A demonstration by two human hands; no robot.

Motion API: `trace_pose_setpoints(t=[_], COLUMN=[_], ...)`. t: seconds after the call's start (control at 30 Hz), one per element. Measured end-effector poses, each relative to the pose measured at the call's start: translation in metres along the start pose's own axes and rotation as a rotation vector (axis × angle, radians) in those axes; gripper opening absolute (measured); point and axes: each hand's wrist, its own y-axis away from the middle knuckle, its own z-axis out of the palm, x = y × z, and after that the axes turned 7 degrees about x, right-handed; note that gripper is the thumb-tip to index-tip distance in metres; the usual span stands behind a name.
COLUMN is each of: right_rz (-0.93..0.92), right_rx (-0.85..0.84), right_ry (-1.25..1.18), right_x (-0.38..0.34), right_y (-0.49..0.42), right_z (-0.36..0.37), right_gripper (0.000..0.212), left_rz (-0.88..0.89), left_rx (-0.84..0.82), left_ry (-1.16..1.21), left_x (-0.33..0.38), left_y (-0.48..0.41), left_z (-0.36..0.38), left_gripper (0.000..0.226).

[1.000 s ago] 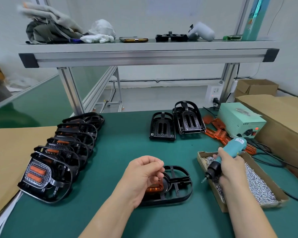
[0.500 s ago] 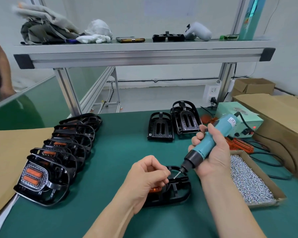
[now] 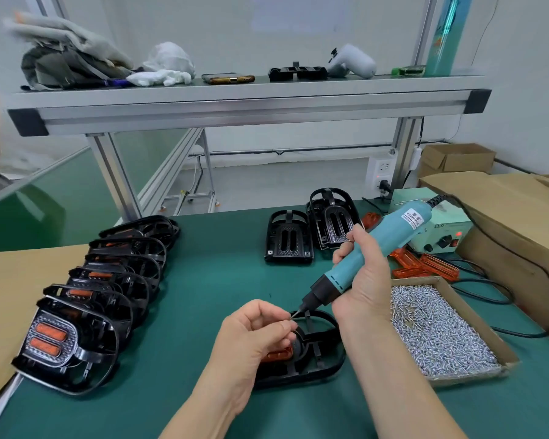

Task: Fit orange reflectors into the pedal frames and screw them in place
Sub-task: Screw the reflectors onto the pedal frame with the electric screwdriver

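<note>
- Our left hand (image 3: 254, 332) pinched what seemed a screw (image 3: 290, 318) at the bit tip; our right hand (image 3: 363, 285) gripped the screwdriver (image 3: 374, 251).
- The pedal frame (image 3: 325, 364), orange reflector (image 3: 276, 355) inside, lay at 5 o'clock under our left fingers (image 3: 281, 327), long axis 9-to-3.

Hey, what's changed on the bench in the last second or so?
The right hand carried the electric screwdriver left from the screw box to the pedal frame; its bit now meets the left hand's pinched fingers. The left hand stayed over the frame; the finished pedals stayed put.
</note>
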Motion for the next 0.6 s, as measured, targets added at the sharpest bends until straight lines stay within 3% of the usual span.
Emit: trace_pose_setpoints(t=[0.2, 0.6], right_rz=[-0.062, -0.059], right_rx=[0.012, 0.038], right_ry=[0.041, 0.048], right_x=[0.0047, 0.0032], right_y=[0.0028, 0.0027], right_z=[-0.0012, -0.0029], right_gripper=[0.016, 0.018], left_rz=[0.112, 0.162], left_rx=[0.082, 0.090], left_ry=[-0.210, -0.253], left_x=[-0.0036, -0.0011], left_y=[0.0025, 0.0028], left_z=[0.0044, 0.0036], left_gripper=[0.022, 0.021])
